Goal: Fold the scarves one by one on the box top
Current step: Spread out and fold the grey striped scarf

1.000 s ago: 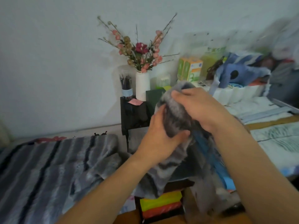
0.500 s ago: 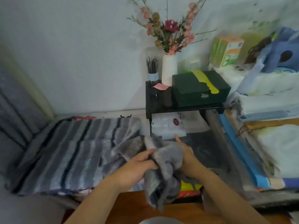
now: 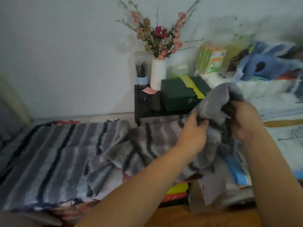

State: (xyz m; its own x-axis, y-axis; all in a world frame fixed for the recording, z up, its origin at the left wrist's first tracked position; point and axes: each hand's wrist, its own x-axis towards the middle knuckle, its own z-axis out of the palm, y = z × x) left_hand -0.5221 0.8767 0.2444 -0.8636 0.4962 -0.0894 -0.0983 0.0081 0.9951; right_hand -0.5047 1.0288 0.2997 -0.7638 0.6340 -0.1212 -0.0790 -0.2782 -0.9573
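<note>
One grey striped scarf (image 3: 147,141) bunched, unfolded; left hand (image 3: 191,135) and right hand (image 3: 246,122) both clutch it at 3 o'clock; folding barely begun.

left hand (image 3: 192,135): bare, no glove, no ring or other jewellery visible on the parts that show; fingers and thumb blurred at the tips.
right hand (image 3: 246,122): bare, no glove; heavily blurred, so nails and fine detail cannot be made out.
left forearm (image 3: 136,185): bare from the wrist to the bottom edge of the view; no sleeve, no cuff, no watch or band at the wrist.
right forearm (image 3: 275,174): bare from the wrist to the bottom right corner; no sleeve or cuff in view, nothing worn at the wrist.
clothing: none visible; both arms leave the view before any garment shows.
</note>
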